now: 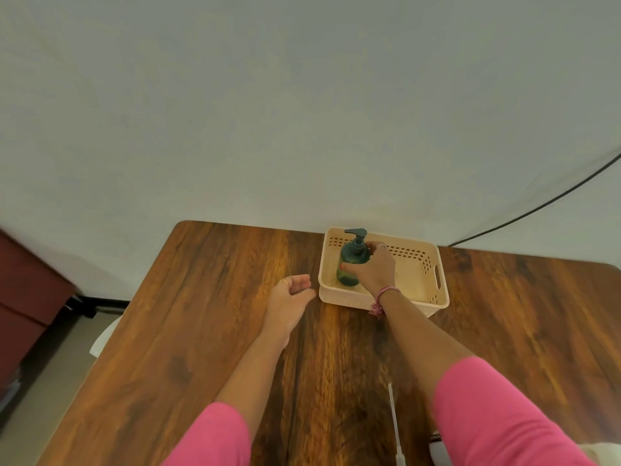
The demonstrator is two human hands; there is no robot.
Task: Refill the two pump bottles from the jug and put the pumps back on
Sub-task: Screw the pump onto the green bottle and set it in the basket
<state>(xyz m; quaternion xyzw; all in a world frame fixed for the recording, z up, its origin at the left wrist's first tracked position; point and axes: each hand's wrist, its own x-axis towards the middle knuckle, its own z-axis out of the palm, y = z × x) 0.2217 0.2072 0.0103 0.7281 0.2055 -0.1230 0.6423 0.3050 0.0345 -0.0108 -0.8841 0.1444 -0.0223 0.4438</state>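
Note:
A dark green pump bottle (350, 260) with its pump on stands upright in the left part of a beige slotted basket (433, 294) at the far side of the wooden table. My right hand (374, 268) reaches into the basket and grips the bottle's body, thumb on its front. My left hand (291, 297) hovers just left of the basket over the table, fingers loosely curled, holding nothing. A thin white tube (395, 422) lies near the front edge of the table. No jug or second bottle shows.
The wooden table (208, 331) meets a pale wall behind the basket. A black cable (537, 210) runs down the wall at right. A dark red cabinet (27, 297) stands on the floor at left. A white object (440, 449) peeks out at the bottom right.

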